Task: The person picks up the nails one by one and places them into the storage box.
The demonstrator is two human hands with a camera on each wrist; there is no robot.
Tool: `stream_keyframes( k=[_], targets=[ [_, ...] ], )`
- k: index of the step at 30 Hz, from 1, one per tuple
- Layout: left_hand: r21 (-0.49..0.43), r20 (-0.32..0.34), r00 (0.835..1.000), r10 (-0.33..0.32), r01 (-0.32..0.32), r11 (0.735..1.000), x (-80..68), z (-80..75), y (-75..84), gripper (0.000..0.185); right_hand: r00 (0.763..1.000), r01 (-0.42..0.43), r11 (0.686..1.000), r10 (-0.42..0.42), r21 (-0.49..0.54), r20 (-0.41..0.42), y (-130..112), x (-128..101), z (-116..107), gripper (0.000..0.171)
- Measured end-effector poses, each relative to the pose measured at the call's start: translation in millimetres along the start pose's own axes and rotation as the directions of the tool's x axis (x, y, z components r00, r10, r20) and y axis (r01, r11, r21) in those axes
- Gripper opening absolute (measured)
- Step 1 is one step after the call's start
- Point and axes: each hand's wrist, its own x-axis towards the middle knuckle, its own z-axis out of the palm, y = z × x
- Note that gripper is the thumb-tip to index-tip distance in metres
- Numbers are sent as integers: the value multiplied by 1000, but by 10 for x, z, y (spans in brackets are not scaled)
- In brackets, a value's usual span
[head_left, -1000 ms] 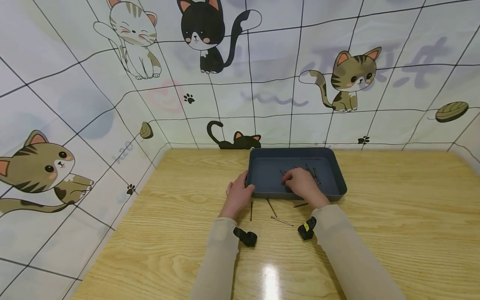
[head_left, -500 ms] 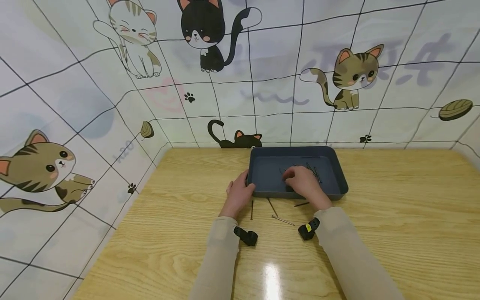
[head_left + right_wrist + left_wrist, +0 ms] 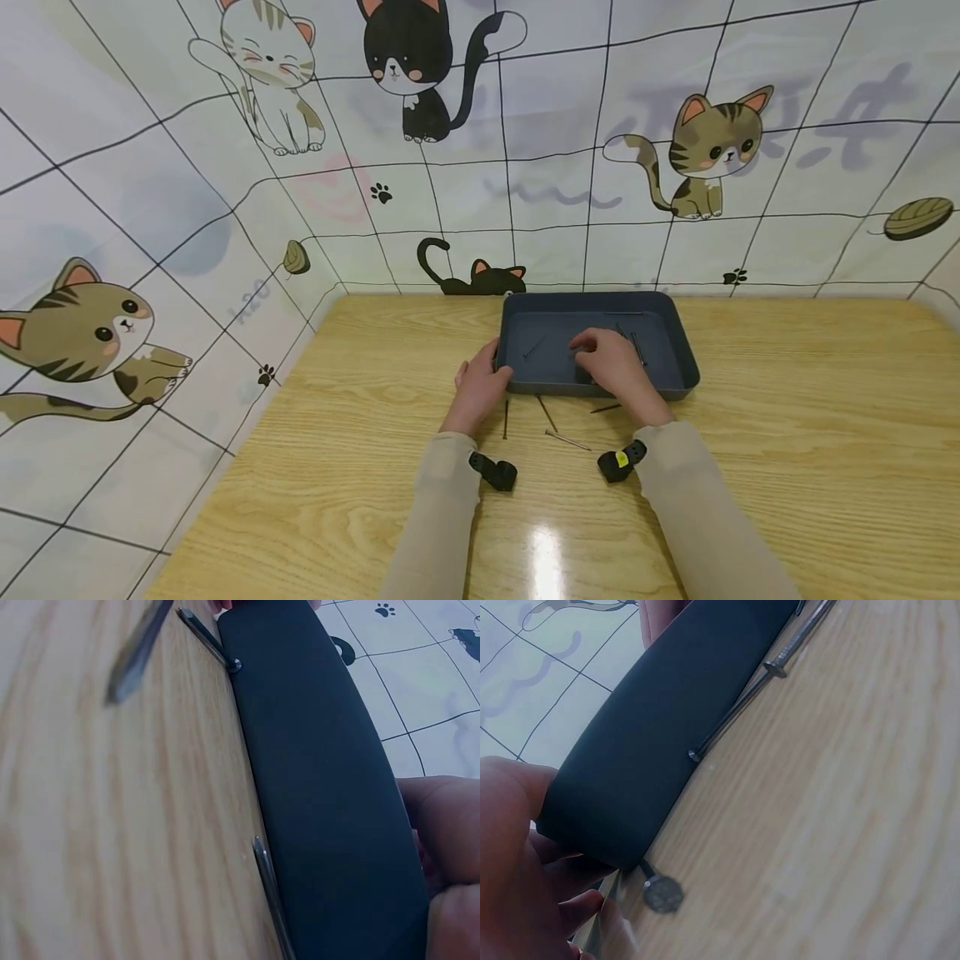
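Head view shows the wooden table [image 3: 787,433] carrying a dark shallow tray [image 3: 678,354] near its far edge; I judge the tray light, rigid and smooth-walled, best steadied at a corner, which is where the left hand [image 3: 480,392] curls around its near-left corner. The right hand [image 3: 611,362] reaches over the near rim with fingers bent down among the nails inside [image 3: 636,346]; I cannot tell whether it pinches one. Loose nails on the table [image 3: 566,439] lie just before the tray; thin, stiff and slippery, they are best pinched mid-shank.
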Motion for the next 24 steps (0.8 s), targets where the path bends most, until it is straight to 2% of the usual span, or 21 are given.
stream_keyframes(
  k=[10, 17, 24],
  targets=[
    [-9, 6, 1000, 0, 0, 1000, 1, -6, -9, 55, 995, 99, 995, -99, -2, -26, 11, -21, 7, 25],
    [-9, 14, 1000, 6, -6, 1000, -1, -3, 5, 55, 991, 136, 989, -136, 60, -11, -1, -61, -29, 27],
    [9, 2, 1000, 2, -2, 1000, 7, 0, -11, 56, 983, 181, 982, -183, 54, 22, -9, -134, -130, 29]
  ],
)
